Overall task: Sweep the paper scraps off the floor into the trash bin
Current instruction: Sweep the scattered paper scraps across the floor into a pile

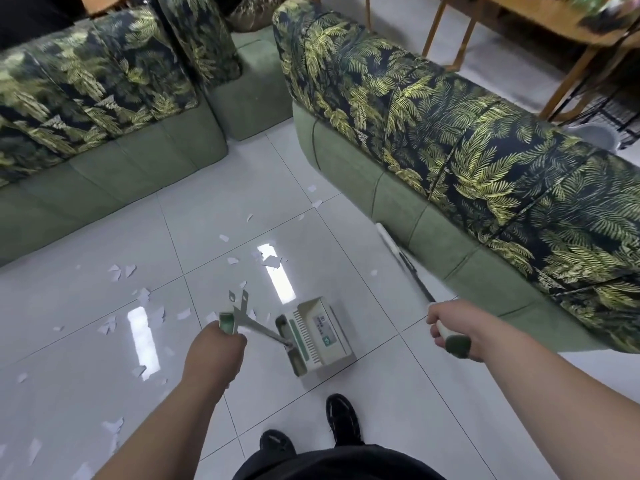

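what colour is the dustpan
The dustpan is cream with green trim, seen best in the head view.

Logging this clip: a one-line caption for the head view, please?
Left hand holds the dustpan, right hand the broom, with scraps scattered on the floor.

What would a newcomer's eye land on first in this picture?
Two bold fern-print sofas dominate: the left sofa at upper left, the right sofa down the right side. White paper scraps lie strewn over the glossy tile floor, mostly left of centre. Low in the middle, the left hand holds a dustpan and the right hand a broom.
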Demonstrator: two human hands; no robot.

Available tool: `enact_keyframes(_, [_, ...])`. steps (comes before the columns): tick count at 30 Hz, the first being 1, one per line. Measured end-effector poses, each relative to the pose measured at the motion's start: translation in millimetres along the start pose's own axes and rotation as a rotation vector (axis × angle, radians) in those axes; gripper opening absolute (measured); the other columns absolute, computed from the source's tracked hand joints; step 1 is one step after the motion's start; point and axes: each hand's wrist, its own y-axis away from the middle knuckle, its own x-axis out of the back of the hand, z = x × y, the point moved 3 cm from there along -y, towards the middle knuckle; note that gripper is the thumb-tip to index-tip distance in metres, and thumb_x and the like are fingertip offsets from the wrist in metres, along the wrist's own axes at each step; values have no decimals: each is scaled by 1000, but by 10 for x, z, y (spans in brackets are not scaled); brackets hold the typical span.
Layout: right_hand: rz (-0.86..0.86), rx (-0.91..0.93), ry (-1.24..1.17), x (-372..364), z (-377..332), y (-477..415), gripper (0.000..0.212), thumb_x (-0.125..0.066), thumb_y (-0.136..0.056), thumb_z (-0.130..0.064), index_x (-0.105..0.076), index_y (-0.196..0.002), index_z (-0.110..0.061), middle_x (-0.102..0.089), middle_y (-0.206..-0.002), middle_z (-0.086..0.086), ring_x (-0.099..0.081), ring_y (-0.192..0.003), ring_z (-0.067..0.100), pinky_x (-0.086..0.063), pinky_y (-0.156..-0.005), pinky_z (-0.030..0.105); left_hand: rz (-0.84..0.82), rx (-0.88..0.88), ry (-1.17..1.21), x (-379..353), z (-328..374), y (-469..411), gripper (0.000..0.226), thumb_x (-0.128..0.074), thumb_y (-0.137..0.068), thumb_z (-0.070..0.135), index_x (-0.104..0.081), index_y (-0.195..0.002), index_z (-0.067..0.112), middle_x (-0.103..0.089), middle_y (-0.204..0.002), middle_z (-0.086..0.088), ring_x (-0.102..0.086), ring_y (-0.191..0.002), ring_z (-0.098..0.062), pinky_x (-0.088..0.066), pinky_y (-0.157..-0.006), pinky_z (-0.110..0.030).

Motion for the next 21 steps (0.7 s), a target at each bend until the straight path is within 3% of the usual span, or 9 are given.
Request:
enact_keyframes(7, [-58,-63,61,-502,-15,124,17,-55,-86,-7,-57,-101,-15,-60,-68,6,-59,-41,17,-36,-55,21,-7,35,68,101,-286,-60,6,-48,-81,6,-47,-78,11,-47,-56,-8,-41,-47,-24,-35,-48,-28])
enact_keyframes(12, [-167,-80,56,-1070,-141,386,20,-54,-87,-8,-56,-104,-17,-59,-80,5,-54,-38,14,-36,-44,17,-9,59,102,240,-501,-149,5,-50,-82,7,-48,-79,10,-48,-54,-8,-43,-47,-24,-36,-49,-28])
enact_keyframes(16, [-259,-91,109,-1469,-353,535,29,-60,-84,-13,-59,-113,-15,-59,-69,2,-50,-41,14,-36,-42,18,-1,71,125,460,-735,-250,3,-50,-83,7,-50,-81,9,-48,-55,-7,-42,-46,-24,-36,-48,-27])
enact_keyframes(21, [-318,-140,121,-1777,-737,654,16,-59,-86,-15,-55,-102,-15,-58,-66,-1,-43,-38,10,-31,-35,15,20,113,163,874,-1128,-425,4,-50,-83,7,-53,-83,8,-48,-55,-8,-42,-47,-25,-37,-46,-27])
